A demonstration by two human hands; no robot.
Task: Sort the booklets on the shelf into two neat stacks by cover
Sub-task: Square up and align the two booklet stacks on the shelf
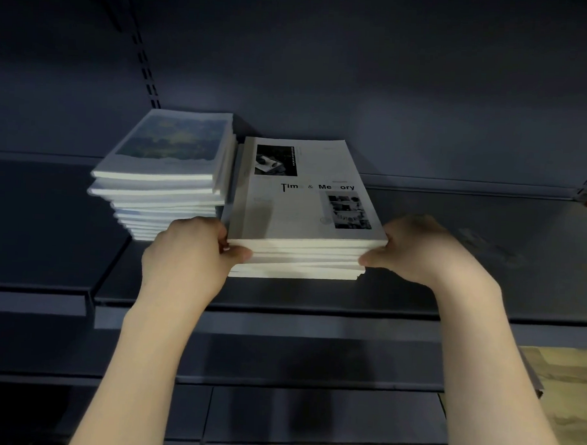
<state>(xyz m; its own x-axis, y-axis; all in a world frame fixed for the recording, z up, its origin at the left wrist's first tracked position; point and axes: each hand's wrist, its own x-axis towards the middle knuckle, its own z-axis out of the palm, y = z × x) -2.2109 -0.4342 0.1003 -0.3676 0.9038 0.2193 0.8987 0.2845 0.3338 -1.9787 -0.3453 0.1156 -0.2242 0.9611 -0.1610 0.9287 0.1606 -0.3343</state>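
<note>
Two stacks of booklets sit on the dark shelf (450, 296), side by side and close together. The far-left stack (163, 179) carries a landscape-picture cover; the nearer, right-hand stack (305, 223) shows a pale cover with black photo blocks and a title. Sorting by cover looks done or nearly so, judging by the top covers alone; covers lower down are hidden.

Left hand (190, 251): grip curled onto the near-left corner of the pale stack, thumb pressed against the front edges, fingers round the left side. Right hand (418, 251): grip likewise closed on the near-right corner, thumb on the front edges. Both hands bracket the same stack.

Step in hand, as I read it: squaring this stack. Its lower booklets are skewed, the near edges fanning out of line towards the right.

To do it well:
- Squeeze inward evenly from both sides so the spines and fore-edges line up.
- Push the front edges back with both thumbs together, not one at a time, or the pile will twist.
- Keep light downward pressure so the glossy covers do not slide.
- Mind the left stack: its upper booklets overhang and appear almost touching the pale one, though the gap is dim and hard to judge.
- That left stack looks ragged too and probably wants the same treatment.
</note>
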